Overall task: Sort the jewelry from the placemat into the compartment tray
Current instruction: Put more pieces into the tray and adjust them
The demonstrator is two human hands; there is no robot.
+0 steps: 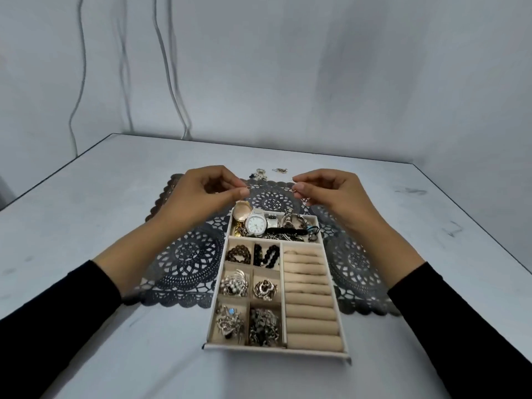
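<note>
Left hand (201,191): grip pinches a small metal piece (248,187) above the placemat (184,254). Compartment tray (276,352), on placemat and counter (115,182): left cells hold bead bracelets (238,254) and silver pieces (233,283); far cell, watches (257,224), dial writing unreadable; right cell, ring rolls (308,295). Right hand (331,191): grip pinches a second small piece (294,189). Loose jewelry (260,172) lies at the placemat's far edge.
</note>
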